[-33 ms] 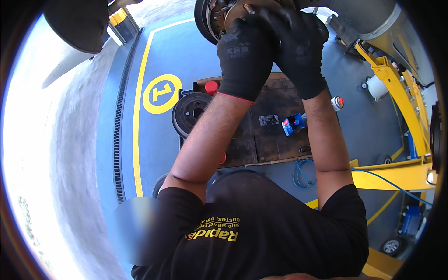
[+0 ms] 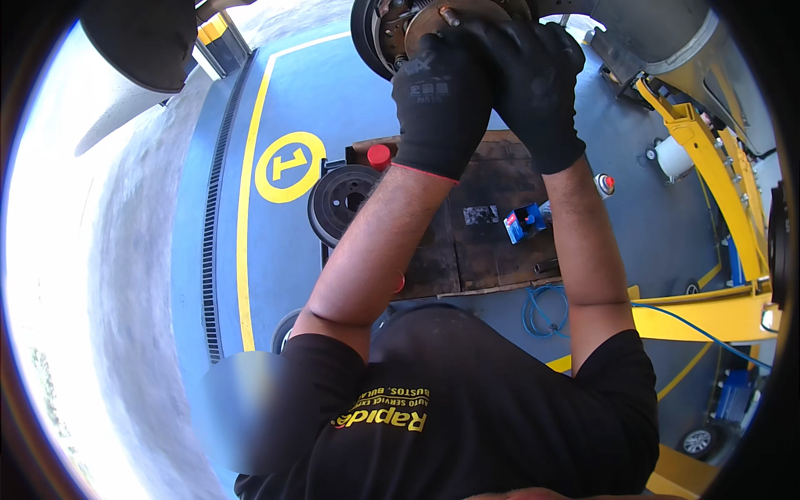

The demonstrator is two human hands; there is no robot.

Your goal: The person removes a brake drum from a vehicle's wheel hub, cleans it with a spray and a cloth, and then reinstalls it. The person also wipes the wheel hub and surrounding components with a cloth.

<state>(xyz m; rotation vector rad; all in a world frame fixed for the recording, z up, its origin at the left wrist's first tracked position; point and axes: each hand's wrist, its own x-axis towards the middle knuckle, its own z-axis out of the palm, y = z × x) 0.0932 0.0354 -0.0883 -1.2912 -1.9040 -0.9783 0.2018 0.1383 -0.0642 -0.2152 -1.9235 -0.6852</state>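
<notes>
At the top of the view is a drum brake assembly (image 2: 364,37), its dark rim, springs and rusty round hub (image 2: 427,18) with a stud showing. Both my hands are raised against its lower front, in black gloves. My left hand (image 2: 442,104) is closed just below the hub, its fingertips hidden behind the back of the glove. Close beside it, touching or overlapping, my right hand (image 2: 540,96) has its fingers bent in toward the hub. Whatever lies between the fingers is hidden.
Below my arms stands a worn dark work table (image 2: 492,262). Around it are a brake drum (image 2: 332,204), a red cap (image 2: 379,156), a small blue box (image 2: 523,223) and a spray can (image 2: 603,185). A yellow lift arm (image 2: 708,175) and blue hose (image 2: 542,312) are at the right.
The view has shifted very slightly. Both hands keep their place at the hub, with no visible change in grip.
</notes>
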